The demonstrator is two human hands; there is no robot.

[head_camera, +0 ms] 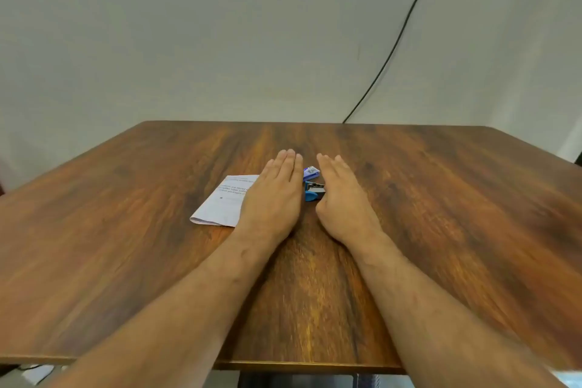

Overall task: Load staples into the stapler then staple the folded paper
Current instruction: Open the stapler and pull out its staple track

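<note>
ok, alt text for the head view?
Two bare hands, left hand and right hand, lie flat and empty on a wooden table, flanking a small blue stapler and a staple box. The left hand partly covers a folded paper.

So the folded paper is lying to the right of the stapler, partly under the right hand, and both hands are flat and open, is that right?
Not quite. The head view shows the folded paper lying to the left of the stapler, partly under the left hand, not the right hand. The rest holds: both hands are flat and open, with the stapler between them on the table.
</note>
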